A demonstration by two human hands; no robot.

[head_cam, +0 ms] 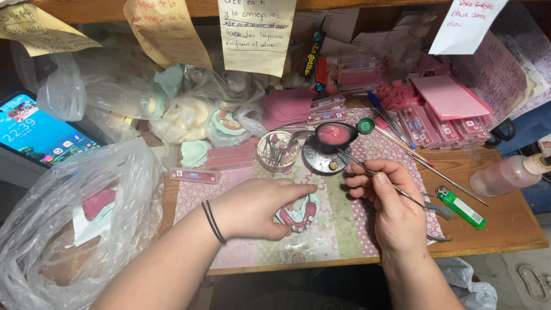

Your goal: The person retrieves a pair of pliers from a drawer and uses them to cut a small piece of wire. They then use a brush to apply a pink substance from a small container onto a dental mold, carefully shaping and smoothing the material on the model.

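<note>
Denture model point(298, 213) sits mid-frame on the table point(505, 221), left hand point(252, 209) cupped around it; right hand point(390, 201) pinches a thin metal tool point(367, 170), long axis running upper-left toward the wax spoon point(334, 135).

Pink wax denture model point(301, 213) lies on the patterned mat point(338, 229).

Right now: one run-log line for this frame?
left hand: holds pink denture model | right hand: holds metal tool, tip at wax spoon | green lighter: on table
</note>
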